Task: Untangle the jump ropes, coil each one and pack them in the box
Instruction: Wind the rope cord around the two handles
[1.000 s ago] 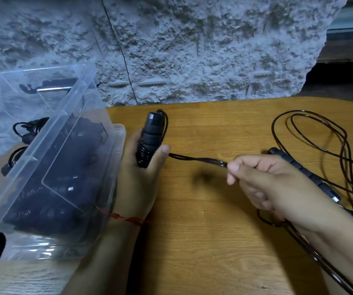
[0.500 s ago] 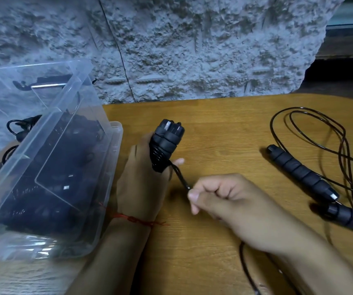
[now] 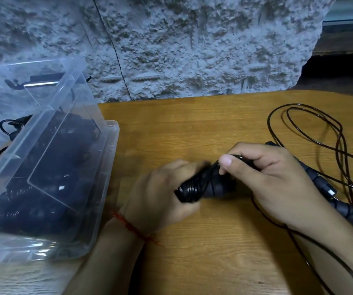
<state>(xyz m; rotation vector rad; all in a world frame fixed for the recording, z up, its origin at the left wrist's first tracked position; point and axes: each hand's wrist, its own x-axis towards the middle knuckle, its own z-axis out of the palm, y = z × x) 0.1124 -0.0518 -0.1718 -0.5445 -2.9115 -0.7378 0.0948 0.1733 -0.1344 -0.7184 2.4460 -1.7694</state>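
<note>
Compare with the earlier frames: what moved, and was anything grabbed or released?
The left hand has tipped the black handles from upright to lying sideways. The right hand, pinching the cord, moved from beside them to over them, drawing the cord across. Nothing was released. The clear box and the loose rope on the right stayed put.

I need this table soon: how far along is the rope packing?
Done: dark bundled ropes sit in the clear box. In hand: the left hand grips a rope's handles, the right hand pinches its cord, partly wrapped round them. Left: another rope lies loose on the table.
</note>
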